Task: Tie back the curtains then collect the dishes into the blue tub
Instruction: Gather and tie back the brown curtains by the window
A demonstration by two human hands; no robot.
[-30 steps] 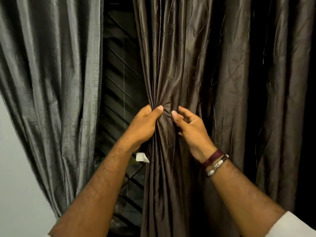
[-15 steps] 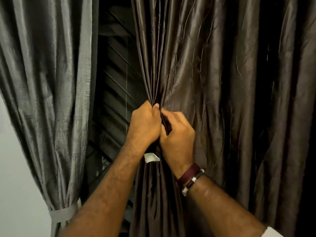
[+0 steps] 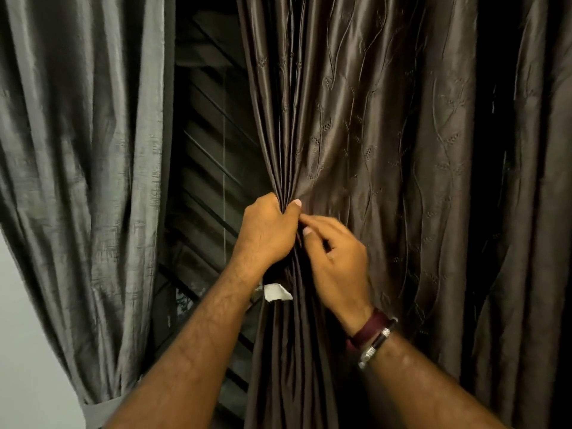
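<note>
2 hands on brown curtain (image 3: pixel 356 134), left hand (image 3: pixel 267 230) fingers gripping gathered pleats, right hand (image 3: pixel 337 261) fingers relaxed alongside

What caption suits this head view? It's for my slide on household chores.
Left hand grips the gathered brown curtain while the right hand reaches in; grey curtain already tied back.

A: Item one, position?
B: Right curtain (image 3: pixel 387 181) is hanging right of the window grille (image 3: pixel 210 168); left curtain (image 3: pixel 83 165) is hanging left of it.
A: Hands?
B: Left hand (image 3: pixel 267 232) is bunching the right curtain's left edge; right hand (image 3: pixel 335 267) is sitting just beside it, on the folds.
A: Tag?
B: White tag (image 3: pixel 277 292) is sitting below the left hand.
</note>
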